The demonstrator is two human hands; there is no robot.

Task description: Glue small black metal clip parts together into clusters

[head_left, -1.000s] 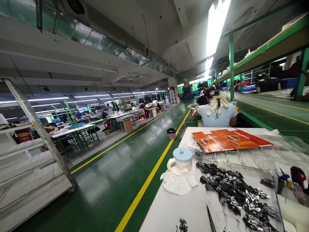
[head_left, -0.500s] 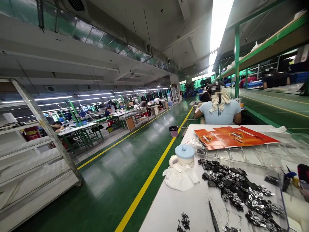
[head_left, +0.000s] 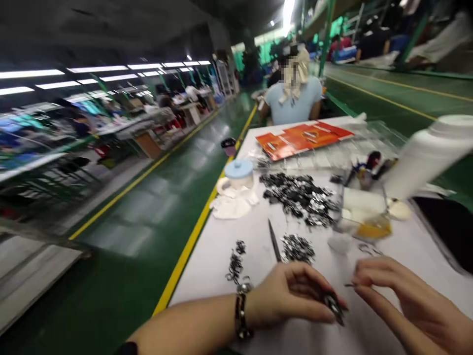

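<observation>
My left hand (head_left: 284,296), with a dark bracelet at the wrist, pinches a small black-and-silver piece (head_left: 334,309) between thumb and fingers. To its right, my right hand (head_left: 402,301) has thumb and fingertips together on a tiny dark sliver (head_left: 349,284), too small and blurred to name. The hands are close but apart, over the front of the white table (head_left: 207,261). Just beyond them lie a heap of small silver-and-black parts (head_left: 297,248) and dark tweezers (head_left: 273,239), partly hidden by my left hand. A small cluster of black parts (head_left: 235,266) sits further left.
A larger pile of black-and-silver parts (head_left: 299,195) lies mid-table. Around it stand a blue-lidded mug (head_left: 239,172), white cloth (head_left: 234,203), clear container (head_left: 364,217), white bottle (head_left: 428,153) and phone (head_left: 447,227). Orange printed sheets (head_left: 305,138) lie beyond. A person (head_left: 293,98) sits ahead.
The view has tilted down and turned right, bringing both hands, the bottle and the phone into sight. Neither hand shows in the earlier frame.
</observation>
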